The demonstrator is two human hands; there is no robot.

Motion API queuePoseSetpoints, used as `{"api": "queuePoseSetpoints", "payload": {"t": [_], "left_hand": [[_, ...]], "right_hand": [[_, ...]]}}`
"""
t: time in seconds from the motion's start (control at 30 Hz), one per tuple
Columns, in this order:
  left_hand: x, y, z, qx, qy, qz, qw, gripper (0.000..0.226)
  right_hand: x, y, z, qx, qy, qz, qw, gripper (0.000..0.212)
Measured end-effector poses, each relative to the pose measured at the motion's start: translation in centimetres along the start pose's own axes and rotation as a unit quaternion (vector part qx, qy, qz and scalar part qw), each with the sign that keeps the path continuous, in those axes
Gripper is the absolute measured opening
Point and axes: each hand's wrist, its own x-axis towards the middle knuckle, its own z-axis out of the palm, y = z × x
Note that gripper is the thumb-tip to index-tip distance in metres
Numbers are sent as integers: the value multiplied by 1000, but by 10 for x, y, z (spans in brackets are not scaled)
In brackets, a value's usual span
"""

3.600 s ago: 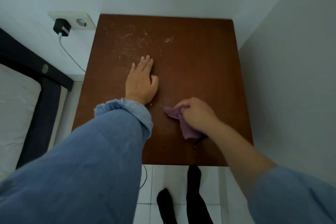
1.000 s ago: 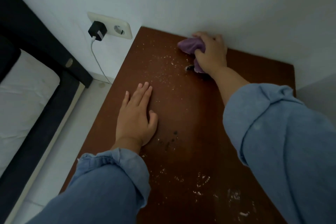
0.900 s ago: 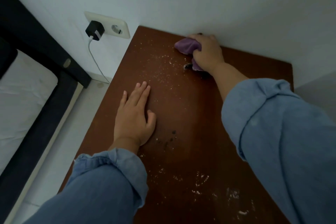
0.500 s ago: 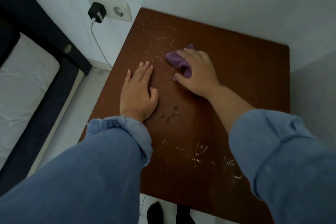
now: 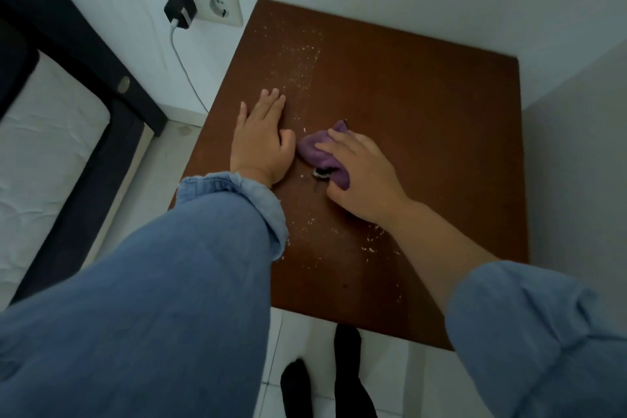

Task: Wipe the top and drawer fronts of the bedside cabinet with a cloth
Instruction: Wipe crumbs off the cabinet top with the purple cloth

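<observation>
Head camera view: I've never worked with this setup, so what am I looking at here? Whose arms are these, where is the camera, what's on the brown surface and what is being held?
There is no robot here: a person works with bare hands, and the one camera sits on their head, looking forward and down. So the two blue sleeves coming in from the bottom are the person's own arms.

The brown square is the cabinet top, seen from above, set in a corner between two walls. Pale crumbs are scattered on it, some near the back left and some near the front.

The left hand lies flat on the top, fingers straight, holding nothing. The right hand presses a bunched purple cloth onto the top, close beside the left hand.

Left of the cabinet are a wall socket with a black charger plugged in, and a bed. The drawer fronts are out of sight.
</observation>
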Motion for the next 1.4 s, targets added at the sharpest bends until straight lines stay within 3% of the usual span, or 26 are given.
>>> {"api": "queuePoseSetpoints", "payload": {"t": [0.1, 0.17, 0.23, 0.3, 0.37, 0.4, 0.47, 0.5, 0.63, 0.7, 0.77, 0.87, 1.03, 1.4], "left_hand": [[-8, -1, -6, 3, 22, -2, 1000, 67], [-18, -3, -13, 25, 21, -15, 999, 67], [-25, -8, -23, 40, 9, -19, 999, 68], [-28, -14, -32, 44, -6, -23, 999, 68], [-30, -20, -36, 45, -15, -27, 998, 68], [-32, -23, -37, 47, -17, -26, 998, 67], [-33, -29, -35, 52, -23, -18, 998, 66], [-34, -31, -33, 52, -28, -16, 998, 67], [-33, -34, -27, 39, -13, -25, 999, 67], [-34, -34, -27, 35, -8, -28, 999, 67], [-32, -35, -26, 41, -5, -34, 999, 68], [-31, -34, -26, 41, -10, -39, 998, 68], [-27, -35, -27, 33, -12, -44, 998, 68], [-27, -37, -23, 34, -6, -31, 999, 70]], "right_hand": [[-22, -20, 17, 19, 107, 1, 994, 42], [-35, -37, 26, -34, 135, 10, 990, 32], [-38, -59, 20, -35, 103, 36, 993, 22], [-25, -75, -4, 58, -13, 133, 989, 13], [-3, -78, -35, 252, -166, 255, 919, 7], [11, -74, -51, 334, -201, 283, 876, 7], [43, -62, -76, 446, -178, 301, 824, 15], [61, -54, -84, 464, -139, 303, 821, 17], [145, -21, -86, 385, 92, 289, 872, 14], [180, -7, -77, 284, 129, 256, 915, 21], [214, 5, -70, 188, 133, 220, 948, 23], [245, 21, -55, 128, 121, 204, 963, 17], [254, 38, -20, -65, 128, 151, 978, 40], [123, -20, 23, -51, 144, 51, 987, 36]]}}
